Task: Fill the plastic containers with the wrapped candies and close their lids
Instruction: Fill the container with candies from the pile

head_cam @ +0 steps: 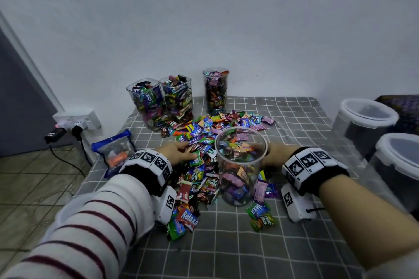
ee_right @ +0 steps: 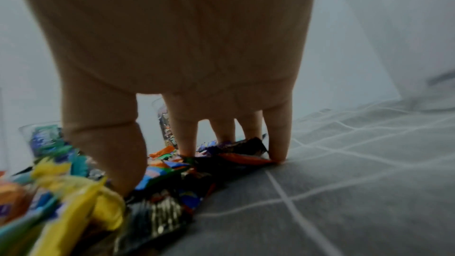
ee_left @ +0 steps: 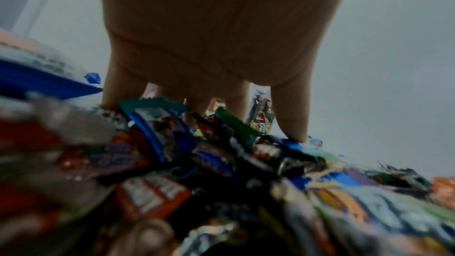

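A clear round container (head_cam: 240,165), roughly half full of wrapped candies and without a lid, stands in the middle of the grey checked cloth (head_cam: 226,244). A loose pile of wrapped candies (head_cam: 204,142) spreads around and behind it. My left hand (head_cam: 179,152) rests on the pile just left of the container. In the left wrist view, my left hand (ee_left: 209,104) points its straight fingers down into the candies (ee_left: 172,163). My right hand (head_cam: 275,154) is right of the container, partly hidden behind it. In the right wrist view, my right hand (ee_right: 197,139) has its spread fingertips on the candies (ee_right: 172,178) and the cloth (ee_right: 344,182).
Three full, lidless containers (head_cam: 147,104) (head_cam: 178,97) (head_cam: 215,90) stand at the back by the wall. Two tubs with white lids (head_cam: 367,120) (head_cam: 399,165) sit off the right edge. A blue zip pouch (head_cam: 113,152) lies at the left edge, with a power strip (head_cam: 77,120) beyond it.
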